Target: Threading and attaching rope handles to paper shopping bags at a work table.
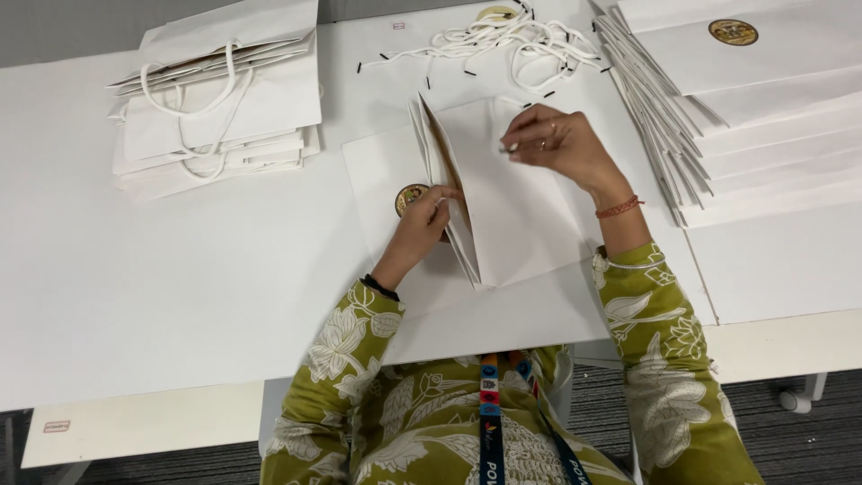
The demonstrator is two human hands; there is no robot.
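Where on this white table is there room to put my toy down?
Bare table lies below the stack of finished bags, left of the left hand. It is crowded by the cords and the flat bags.

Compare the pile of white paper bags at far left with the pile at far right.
The left pile of white paper bags has white rope handles fitted; the right pile of white paper bags shows none. The left pile is stacked squarely; the right pile is fanned out, edges staggered. A round sticker shows on the right pile only. Both are flat-folded and white.
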